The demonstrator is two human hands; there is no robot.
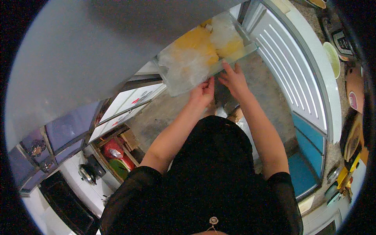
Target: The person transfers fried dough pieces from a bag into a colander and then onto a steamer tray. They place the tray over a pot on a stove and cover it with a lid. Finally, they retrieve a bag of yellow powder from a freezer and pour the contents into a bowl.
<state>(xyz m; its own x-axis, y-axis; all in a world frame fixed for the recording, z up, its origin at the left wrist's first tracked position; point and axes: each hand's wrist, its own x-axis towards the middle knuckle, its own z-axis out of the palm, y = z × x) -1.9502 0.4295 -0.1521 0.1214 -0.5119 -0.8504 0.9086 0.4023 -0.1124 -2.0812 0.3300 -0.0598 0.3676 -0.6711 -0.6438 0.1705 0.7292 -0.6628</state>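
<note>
A clear plastic drawer (235, 55) juts out of the open fridge above me, packed with several frosty plastic bags of yellow and white food (196, 49). My left hand (203, 92) grips the drawer's front edge near its left corner, fingers curled on the rim. My right hand (234, 78) rests on the same front edge further right, fingers spread against the clear wall. Both forearms reach up from my black-clad body.
The grey fridge body (78, 58) fills the upper left. The open white fridge door (293, 66) with ribbed shelves stands at the right, with a blue lower part (309, 152). A countertop (348, 94) with jars and a green bowl lies far right. Shelves and a kettle (87, 173) sit lower left.
</note>
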